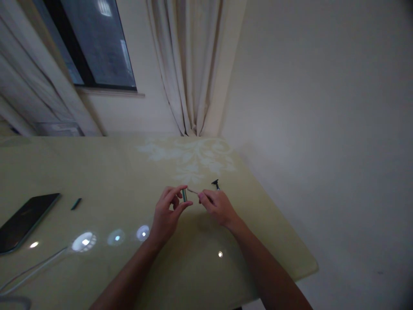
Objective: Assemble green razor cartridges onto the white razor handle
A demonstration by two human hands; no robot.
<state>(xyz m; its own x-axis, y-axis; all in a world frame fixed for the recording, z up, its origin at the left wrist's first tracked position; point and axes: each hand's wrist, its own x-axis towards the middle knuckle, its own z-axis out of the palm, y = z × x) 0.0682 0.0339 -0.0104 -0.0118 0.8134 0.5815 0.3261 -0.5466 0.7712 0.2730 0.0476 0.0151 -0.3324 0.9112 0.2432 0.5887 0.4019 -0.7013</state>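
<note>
My left hand pinches a small, narrow dark piece with teal and light edges, held upright between thumb and fingertips; it resembles a razor cartridge. Close to its right, my right hand is closed on a thin stick whose tip points left at the top of that piece. Whether the tip touches it, I cannot tell. Just behind my right hand lies a black T-shaped razor, its handle partly hidden by the hand. Both hands are above the table.
On the pale green glossy table, a black phone or tablet lies at left beside a small dark strip. A white cable runs at front left. Lamp reflections dot the surface. A wall borders the right edge; curtains hang behind.
</note>
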